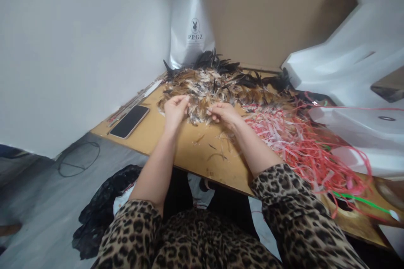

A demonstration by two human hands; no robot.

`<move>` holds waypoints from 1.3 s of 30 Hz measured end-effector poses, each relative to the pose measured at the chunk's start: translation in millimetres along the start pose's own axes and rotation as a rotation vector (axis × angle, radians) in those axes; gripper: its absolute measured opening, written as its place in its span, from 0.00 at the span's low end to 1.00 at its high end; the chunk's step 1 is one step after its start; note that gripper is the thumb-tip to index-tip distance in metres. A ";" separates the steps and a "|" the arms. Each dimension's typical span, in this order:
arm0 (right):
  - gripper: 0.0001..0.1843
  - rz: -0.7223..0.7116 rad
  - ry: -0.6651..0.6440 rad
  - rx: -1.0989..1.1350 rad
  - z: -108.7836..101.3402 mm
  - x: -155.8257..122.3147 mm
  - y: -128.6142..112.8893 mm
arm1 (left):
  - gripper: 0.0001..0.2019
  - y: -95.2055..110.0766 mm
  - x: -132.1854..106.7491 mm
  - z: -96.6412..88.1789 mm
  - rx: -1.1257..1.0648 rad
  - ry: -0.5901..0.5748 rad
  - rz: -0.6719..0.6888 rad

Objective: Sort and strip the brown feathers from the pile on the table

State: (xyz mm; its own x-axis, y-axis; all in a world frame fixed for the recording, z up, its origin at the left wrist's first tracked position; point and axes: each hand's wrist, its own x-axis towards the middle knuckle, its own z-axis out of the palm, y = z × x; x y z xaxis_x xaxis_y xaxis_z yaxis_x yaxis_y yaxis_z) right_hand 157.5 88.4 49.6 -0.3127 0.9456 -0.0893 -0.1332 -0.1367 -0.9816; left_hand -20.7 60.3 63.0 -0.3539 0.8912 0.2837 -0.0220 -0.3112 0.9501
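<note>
A pile of brown, white and black feathers (217,82) spreads across the back of the wooden table. At its front edge, my left hand (176,110) is closed, thumb and fingers pinched on feathers. Facing it a short way to the right, my right hand (224,114) pinches a small pale piece that looks like a feather's end. Brown and whitish feather tufts lie between the two hands. A few loose feathers (217,148) are scattered on the tabletop nearer to me. The fingertips partly hide what they grip.
A phone (130,121) lies at the table's left. Tangled red and pink plastic strips (293,147) cover the right side, beside a white machine (353,59). Behind the feathers stands a white bag (193,29). A black plastic bag (101,210) is on the floor.
</note>
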 end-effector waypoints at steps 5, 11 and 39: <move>0.09 -0.007 -0.007 -0.006 0.6 2.1 -0.2 | 0.08 36.2 -6.7 -79.7 0.698 -0.170 0.052; 0.09 -0.019 0.004 -0.055 4.8 -1.8 -3.5 | 0.11 5.8 -26.0 -98.9 1.036 -0.379 -0.099; 0.05 -0.014 0.137 0.116 11.6 8.4 4.1 | 0.07 -41.7 2.5 36.3 -0.009 -0.255 -0.116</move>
State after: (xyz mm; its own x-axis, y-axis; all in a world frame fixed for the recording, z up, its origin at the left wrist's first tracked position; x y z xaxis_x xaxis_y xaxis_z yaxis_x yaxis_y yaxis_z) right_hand 143.4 92.4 46.8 -0.1801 0.9779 -0.1057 -0.2472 -0.1490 -0.9574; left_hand 13.2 87.4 28.8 -0.1018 0.9750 0.1976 -0.0571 -0.2040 0.9773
